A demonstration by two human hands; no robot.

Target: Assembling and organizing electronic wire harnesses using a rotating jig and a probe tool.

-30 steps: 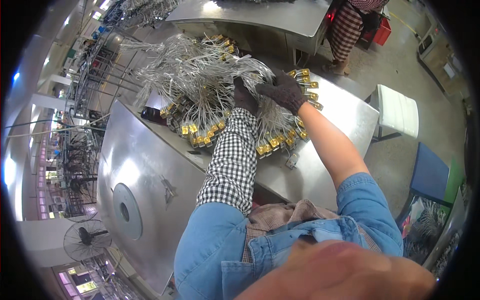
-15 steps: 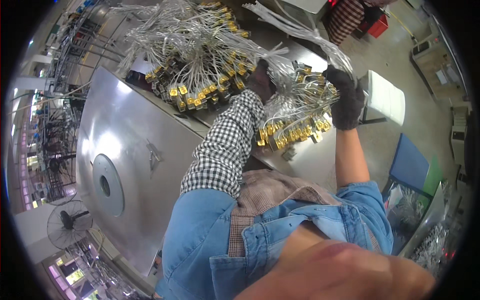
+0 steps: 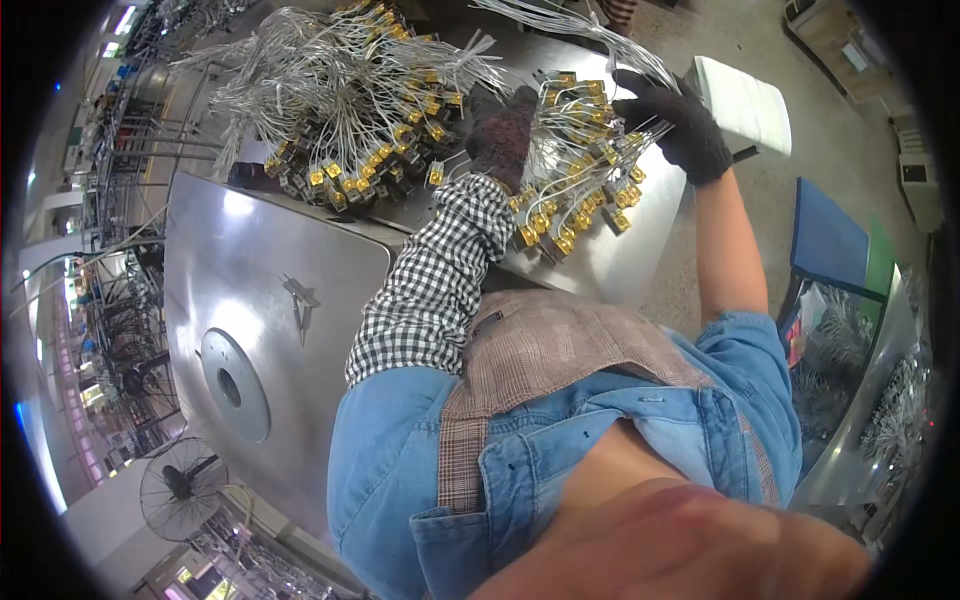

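Observation:
My left hand [image 3: 500, 138], in a dark glove, lies between the large pile and a smaller bundle; its thumb and fingers are apart. The smaller bundle [image 3: 578, 195] is of silvery wires with yellow-and-black block-shaped ends, spread on the metal table [image 3: 640, 222]. At its right side my right hand [image 3: 685, 130], also dark-gloved, has its fingers curled around the silvery wires [image 3: 625, 45], which run up and left. The palm side of that grip is hidden. Left of my left hand, the pile of similar wired parts [image 3: 345, 115] is heaped, yellow ends toward me.
A metal surface [image 3: 300, 240] at left carries a round grey disc [image 3: 237, 385] and a small metal tool [image 3: 299, 305]. Right of the table stand a white padded seat [image 3: 740, 105] and a blue panel [image 3: 828, 235]. A fan [image 3: 180, 485] is at lower left.
The view has shifted. My left hand's fingers have loosened and spread beside the bundle. My right hand has moved slightly up along the wires, and the yellow ends now lie more spread out.

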